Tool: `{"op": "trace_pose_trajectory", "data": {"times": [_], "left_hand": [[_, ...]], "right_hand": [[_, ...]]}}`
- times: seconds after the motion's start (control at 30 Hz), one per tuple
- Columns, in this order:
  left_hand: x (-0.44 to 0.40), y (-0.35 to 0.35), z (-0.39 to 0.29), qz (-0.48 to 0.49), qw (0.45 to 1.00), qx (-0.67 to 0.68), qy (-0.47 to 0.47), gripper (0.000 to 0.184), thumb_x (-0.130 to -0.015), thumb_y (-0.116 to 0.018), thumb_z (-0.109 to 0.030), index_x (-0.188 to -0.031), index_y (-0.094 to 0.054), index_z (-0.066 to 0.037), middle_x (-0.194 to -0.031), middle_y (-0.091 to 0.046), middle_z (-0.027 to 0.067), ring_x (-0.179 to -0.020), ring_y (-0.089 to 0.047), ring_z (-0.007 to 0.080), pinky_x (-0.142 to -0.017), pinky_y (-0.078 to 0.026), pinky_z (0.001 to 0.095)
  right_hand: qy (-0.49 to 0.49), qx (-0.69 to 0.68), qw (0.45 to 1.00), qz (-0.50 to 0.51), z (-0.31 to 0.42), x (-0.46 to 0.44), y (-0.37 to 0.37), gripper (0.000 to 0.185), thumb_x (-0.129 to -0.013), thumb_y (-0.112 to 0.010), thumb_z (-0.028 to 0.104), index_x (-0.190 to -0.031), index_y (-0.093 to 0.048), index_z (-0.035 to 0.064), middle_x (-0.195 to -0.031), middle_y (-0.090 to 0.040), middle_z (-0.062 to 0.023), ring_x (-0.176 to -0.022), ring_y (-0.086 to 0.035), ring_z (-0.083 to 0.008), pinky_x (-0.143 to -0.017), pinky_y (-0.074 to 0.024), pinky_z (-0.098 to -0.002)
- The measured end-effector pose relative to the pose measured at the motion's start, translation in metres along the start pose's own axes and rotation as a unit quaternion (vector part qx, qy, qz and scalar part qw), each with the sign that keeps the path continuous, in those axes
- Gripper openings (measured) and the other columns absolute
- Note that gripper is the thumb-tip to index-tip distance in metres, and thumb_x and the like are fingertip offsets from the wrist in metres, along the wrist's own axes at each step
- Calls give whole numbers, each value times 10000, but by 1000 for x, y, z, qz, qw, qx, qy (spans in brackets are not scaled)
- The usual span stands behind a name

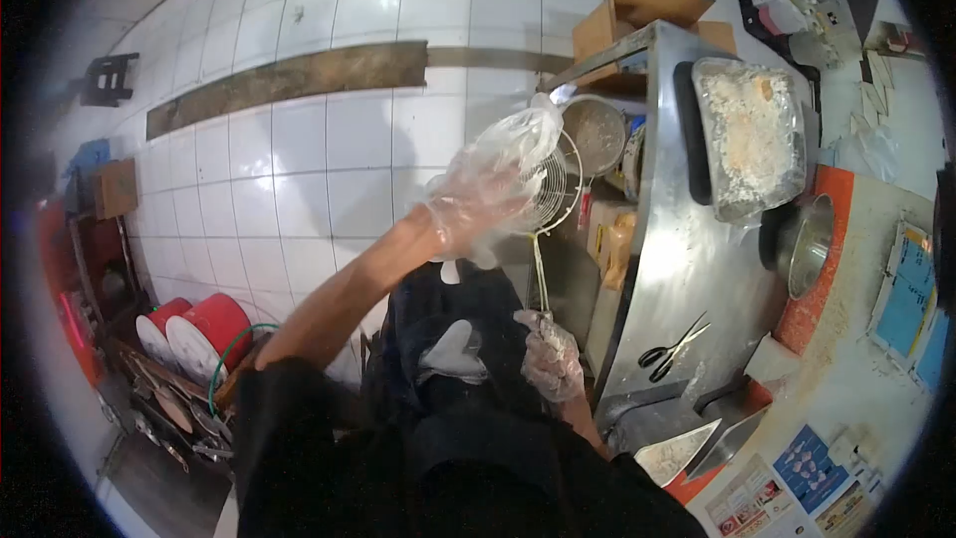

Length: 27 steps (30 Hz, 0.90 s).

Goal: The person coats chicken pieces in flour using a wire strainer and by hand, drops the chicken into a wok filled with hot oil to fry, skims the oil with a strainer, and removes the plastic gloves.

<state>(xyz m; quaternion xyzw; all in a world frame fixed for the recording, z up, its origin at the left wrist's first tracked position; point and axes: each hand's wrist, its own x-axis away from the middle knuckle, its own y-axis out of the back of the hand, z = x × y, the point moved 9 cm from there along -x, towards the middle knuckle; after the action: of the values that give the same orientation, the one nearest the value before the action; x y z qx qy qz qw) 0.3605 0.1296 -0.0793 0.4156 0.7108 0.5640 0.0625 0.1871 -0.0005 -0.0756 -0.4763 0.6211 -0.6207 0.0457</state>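
Note:
A round wire skimmer (570, 207) with a long thin handle is held head-up in front of my body. My right hand (554, 357), in a clear plastic glove, is closed around the lower end of that handle. My left hand (490, 184), in a loose, wrinkled plastic glove, lies against the left side of the skimmer's head and covers part of the mesh. Its fingers look stretched out, though the baggy glove blurs their outline. Whether anything lies in the skimmer is hidden from me.
To my right, a steel counter (652, 269) carries a clear tub (747, 144) of floury crumbs, black-handled scissors (672, 349) and a metal bowl (809, 247). A round strainer (595, 134) and packages sit beside it at a lower level. Red buckets (219, 324) stand left.

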Motion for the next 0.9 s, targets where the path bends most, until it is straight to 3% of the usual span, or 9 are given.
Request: {"op": "trace_pose_trajectory", "data": {"times": [0.1,0.27,0.33,0.5,0.6,0.67,0.7,0.77,0.9], "left_hand": [[-5,24,13,25,998,-38,-35,587,-891,-536,-459,-1406,-419,-205,-1529,-281,124,-1385,-321,294,-1152,-233,496],[-34,83,34,126,985,112,-42,527,-918,-494,-409,-1385,-454,-166,-1462,-397,110,-1309,-418,294,-1091,-370,436],[-43,169,22,-140,986,78,-37,530,-926,-479,-414,-1384,-459,-148,-1448,-408,135,-1310,-413,314,-1097,-369,400],[-110,210,38,-215,958,103,-159,619,-835,-603,-191,-1422,-409,-157,-1457,-402,132,-1318,-407,330,-1108,-354,409],[-166,214,69,-52,973,129,-186,663,-823,-619,-201,-1440,-380,-154,-1448,-418,136,-1318,-413,328,-1103,-362,400],[-194,223,84,-259,912,-127,-291,628,-846,-587,-187,-1437,-377,-140,-1421,-456,123,-1287,-452,299,-1088,-379,392],[-212,219,99,-252,913,-120,-298,628,-846,-587,-187,-1437,-377,-140,-1421,-456,123,-1287,-452,299,-1088,-379,392],[-262,200,159,-111,975,131,-141,356,-915,-547,-219,-1251,-564,-102,-1408,-467,126,-1273,-469,304,-1079,-392,379],[-331,210,217,-149,926,307,-165,295,-920,-556,-253,-1158,-603,-85,-1202,-609,120,-1111,-572,285,-984,-454,380]], "right_hand": [[15,239,957,-163,21,25,-12,375,-993,-450,151,-1311,-461,-47,-576,-404,65,-407,-371,-21,-356,-280,-194],[9,248,966,-72,43,25,-58,359,-995,-437,163,-1295,-477,-30,-584,-388,49,-397,-349,-49,-360,-265,-215],[24,251,964,-81,57,20,-70,353,-995,-434,166,-1287,-479,-27,-583,-391,46,-394,-349,-53,-358,-267,-218],[81,243,959,-124,111,-5,-97,336,-994,-428,172,-1265,-484,-18,-582,-399,36,-388,-352,-63,-354,-273,-225],[117,221,957,-149,149,-34,-117,326,-993,-424,176,-1252,-488,-12,-582,-404,30,-385,-353,-69,-351,-277,-229],[140,199,955,-167,172,-56,-133,320,-993,-421,178,-1244,-490,-9,-581,-407,27,-382,-354,-73,-349,-280,-232],[149,186,955,-179,182,-67,-141,317,-993,-420,180,-1240,-491,-7,-581,-408,25,-381,-355,-75,-348,-281,-234],[167,161,952,-200,201,-87,-158,311,-992,-418,182,-1231,-493,-3,-580,-412,21,-379,-356,-79,-347,-283,-236],[201,115,947,-222,231,-115,-190,300,-992,-413,187,-1214,-497,4,-580,-418,13,-374,-357,-87,-343,-288,-242]]}}
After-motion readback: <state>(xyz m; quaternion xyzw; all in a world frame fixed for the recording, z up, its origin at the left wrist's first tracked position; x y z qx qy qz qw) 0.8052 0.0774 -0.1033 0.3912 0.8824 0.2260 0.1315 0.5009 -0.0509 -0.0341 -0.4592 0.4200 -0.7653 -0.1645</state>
